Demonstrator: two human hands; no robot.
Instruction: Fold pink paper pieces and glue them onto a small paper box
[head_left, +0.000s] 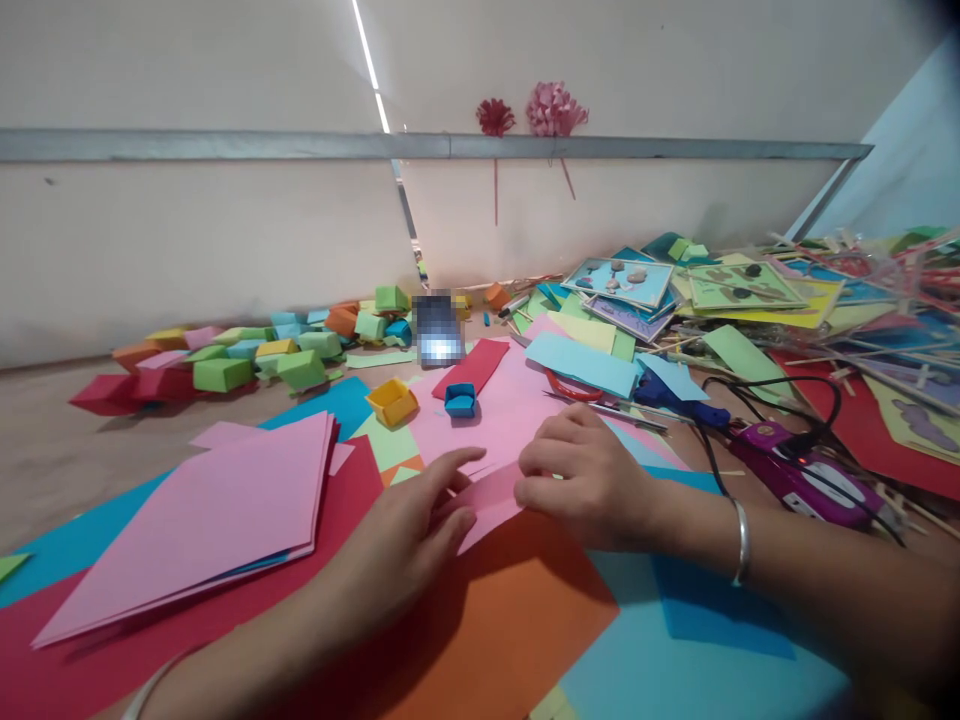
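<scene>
A small piece of pink paper (491,502) with a fold line lies between my hands, above an orange sheet (517,620). My left hand (420,520) has its thumb and fingers curved around the paper's left end. With fingers curled, my right hand (592,480) pinches the right end; its fingertips are partly hidden. Just beyond stand a small blue paper box (460,400) and a yellow paper box (391,402), both with open tops. A red paper strip (471,369) lies behind them on a larger pink sheet.
A stack of pink sheets (247,500) lies left of my forearm. Folded paper boxes (225,374) in several colours line the back left. At right are red-handled scissors (570,388), a blue glue gun (679,398), and a purple power strip (810,475) with black cables.
</scene>
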